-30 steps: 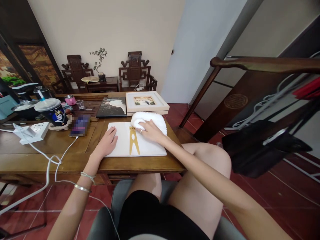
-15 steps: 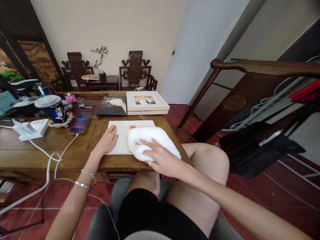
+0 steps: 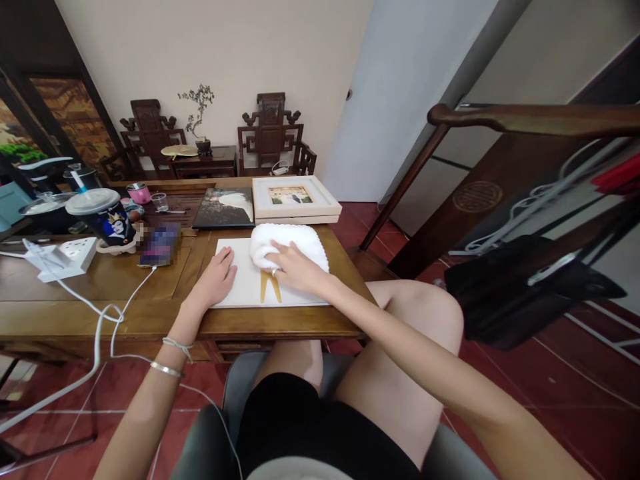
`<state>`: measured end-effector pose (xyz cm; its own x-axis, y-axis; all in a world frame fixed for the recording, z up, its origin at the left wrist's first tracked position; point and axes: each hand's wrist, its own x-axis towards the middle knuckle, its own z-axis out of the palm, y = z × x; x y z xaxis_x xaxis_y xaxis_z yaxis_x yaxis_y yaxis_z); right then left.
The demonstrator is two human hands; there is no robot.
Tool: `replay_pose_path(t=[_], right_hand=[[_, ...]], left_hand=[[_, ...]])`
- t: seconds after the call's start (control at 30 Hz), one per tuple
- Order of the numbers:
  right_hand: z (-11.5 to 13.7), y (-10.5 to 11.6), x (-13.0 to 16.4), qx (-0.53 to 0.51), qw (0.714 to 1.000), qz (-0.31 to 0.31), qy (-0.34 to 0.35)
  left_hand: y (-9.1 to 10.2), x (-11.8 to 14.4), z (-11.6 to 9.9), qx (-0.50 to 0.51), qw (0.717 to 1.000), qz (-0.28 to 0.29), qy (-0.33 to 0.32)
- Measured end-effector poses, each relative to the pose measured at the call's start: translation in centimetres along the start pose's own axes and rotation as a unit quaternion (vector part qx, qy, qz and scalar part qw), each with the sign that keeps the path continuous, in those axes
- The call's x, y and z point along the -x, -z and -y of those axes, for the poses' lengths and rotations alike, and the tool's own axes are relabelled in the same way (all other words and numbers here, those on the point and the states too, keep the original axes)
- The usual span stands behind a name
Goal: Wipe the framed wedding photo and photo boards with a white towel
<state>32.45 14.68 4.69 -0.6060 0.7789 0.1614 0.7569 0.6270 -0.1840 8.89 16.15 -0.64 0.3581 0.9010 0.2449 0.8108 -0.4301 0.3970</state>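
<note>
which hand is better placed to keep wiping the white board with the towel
Right. The right hand already presses on the white towel atop the white board; the left hand lies flat on the board's left edge, steadying it.

Soft even daylight, sharp centre, warped edges.

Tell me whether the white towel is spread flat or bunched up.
Bunched up: the white towel sits as a rounded, padded lump under the right hand on the white board.

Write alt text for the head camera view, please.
A seated person's right hand presses a white towel onto a white board on a wooden table, while the left hand rests flat on the board's left edge.
</note>
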Motion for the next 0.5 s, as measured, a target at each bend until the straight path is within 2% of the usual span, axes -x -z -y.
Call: replay_pose_path(t=[0.17, 0.3, 0.4, 0.5], right_hand=[[3.7, 0.2, 5.0, -0.022, 0.999, 0.013, 0.034], [5.0, 0.7, 8.2, -0.057, 0.994, 0.035, 0.081], [4.7, 1.0, 8.8, -0.066, 0.992, 0.039, 0.099], [3.8, 0.8, 7.7, -0.060, 0.994, 0.031, 0.090]], left_hand=[[0.2, 0.0, -0.3, -0.004, 1.000, 0.007, 0.003], [0.4, 0.0, -0.8, -0.008, 1.000, 0.009, 0.008], [0.4, 0.0, -0.8, -0.009, 1.000, 0.012, 0.009], [0.3, 0.0, -0.7, -0.005, 1.000, 0.008, 0.005]])
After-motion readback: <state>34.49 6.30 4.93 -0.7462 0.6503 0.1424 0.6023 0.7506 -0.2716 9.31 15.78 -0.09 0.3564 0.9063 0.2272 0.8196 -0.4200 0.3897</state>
